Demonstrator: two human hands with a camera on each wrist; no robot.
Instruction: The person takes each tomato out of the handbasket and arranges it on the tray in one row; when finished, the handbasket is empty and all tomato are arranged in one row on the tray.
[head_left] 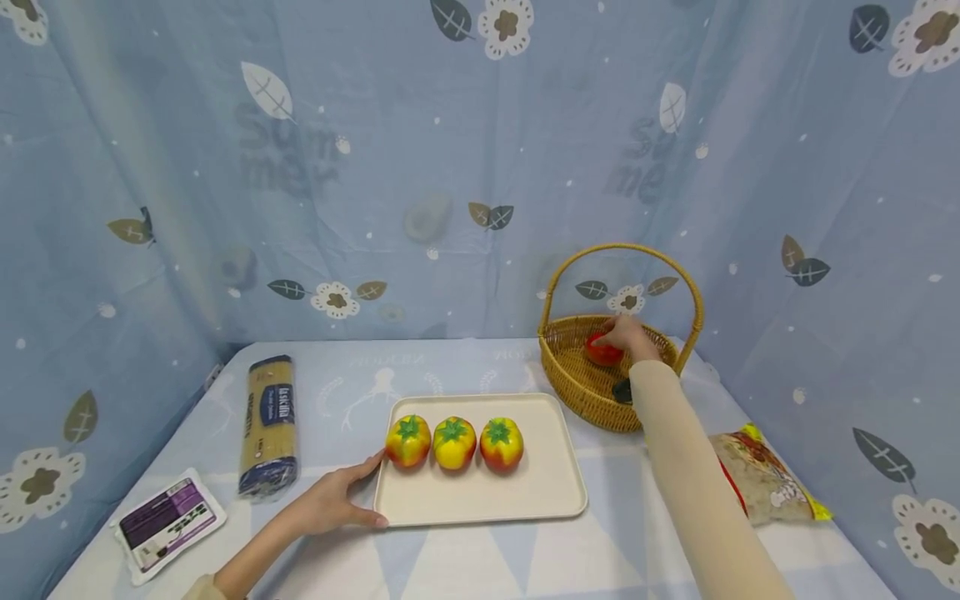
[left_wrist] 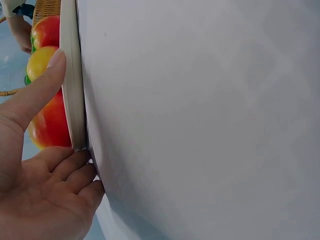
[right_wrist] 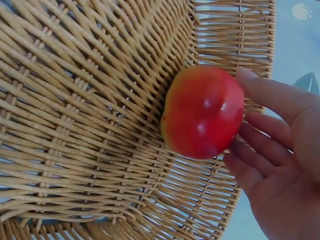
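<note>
In the head view my right hand (head_left: 630, 335) reaches into a wicker basket (head_left: 577, 392). Its thumb and fingers hold a glossy, tomato-shaped red fruit (right_wrist: 204, 112), which sits against the basket's inner wall in the right wrist view. My left hand (head_left: 333, 500) rests at the left end of a cream tray (head_left: 480, 504), thumb near the front corner and fingers along the side. On the tray stand three red-and-yellow tomato-shaped fruits (head_left: 453, 444) in a row, green star-shaped tops upward. The left wrist view shows the thumb (left_wrist: 42, 87) stretched over the tray rim.
A bundle of spaghetti (head_left: 268, 425) lies behind the left hand, with a flat white-and-purple packet (head_left: 171, 525) near the left table edge. Right of my right sleeve lies a clear food bag (head_left: 772, 475). A dark object (head_left: 622, 390) is in the basket, whose tall handle (head_left: 621, 247) arches above.
</note>
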